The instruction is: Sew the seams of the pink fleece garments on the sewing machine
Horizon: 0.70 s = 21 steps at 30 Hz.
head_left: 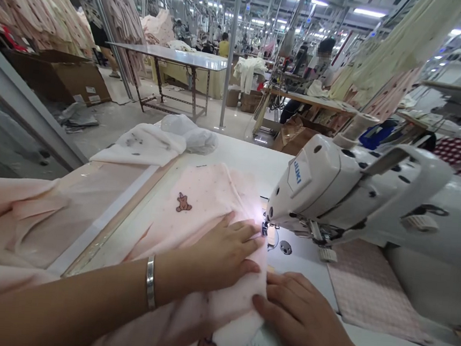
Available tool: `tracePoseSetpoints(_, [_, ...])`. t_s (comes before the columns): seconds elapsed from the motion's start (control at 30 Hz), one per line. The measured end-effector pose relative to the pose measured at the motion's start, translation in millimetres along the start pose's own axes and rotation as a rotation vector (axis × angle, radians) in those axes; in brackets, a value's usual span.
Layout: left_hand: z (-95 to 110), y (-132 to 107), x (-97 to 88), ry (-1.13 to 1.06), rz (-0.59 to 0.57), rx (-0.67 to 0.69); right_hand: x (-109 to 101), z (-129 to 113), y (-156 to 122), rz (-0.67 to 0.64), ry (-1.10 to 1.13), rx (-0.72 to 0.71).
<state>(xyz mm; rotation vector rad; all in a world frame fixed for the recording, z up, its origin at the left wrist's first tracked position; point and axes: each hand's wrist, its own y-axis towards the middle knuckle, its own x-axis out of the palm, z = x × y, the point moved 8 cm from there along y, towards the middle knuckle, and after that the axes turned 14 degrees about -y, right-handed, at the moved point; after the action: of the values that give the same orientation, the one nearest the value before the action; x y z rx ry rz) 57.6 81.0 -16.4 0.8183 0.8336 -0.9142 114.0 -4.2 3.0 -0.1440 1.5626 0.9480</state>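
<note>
My left hand [219, 253] lies flat, fingers stretched out, on a pale pink garment [195, 207] printed with small brown bears, pressing it down just left of the needle [265, 229] of a white sewing machine [357, 195]. A silver bangle [150, 283] circles that wrist. My right hand [302, 314] rests on the white table, fingers together, its fingertips pinching the garment's right edge in front of the needle.
A folded white cloth pile [152, 142] and a plastic bag [191, 132] lie at the table's far end. More pink fabric [12, 218] drapes at the left. A pink patterned pad [366, 287] lies under the machine. A seated person [318, 67] works behind; a metal table [171, 57] stands far off.
</note>
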Motion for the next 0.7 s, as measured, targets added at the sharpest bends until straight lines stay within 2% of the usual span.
tracePoseSetpoints(0.27, [-1.9, -0.4, 0.8, -0.070, -0.020, -0.012, -4.8, 3.6, 1.2, 0.057, -0.058, 0.035])
tracePoseSetpoints(0.53, [1.4, 0.8, -1.3, -0.027, -0.003, 0.023, -12.0, 8.2, 3.5, 0.095, -0.112, 0.097])
tracePoseSetpoints(0.7, [9.3, -0.5, 2.8, -0.057, 0.036, 0.192, -7.9, -0.4, -5.0, 0.092, -0.238, 0.044])
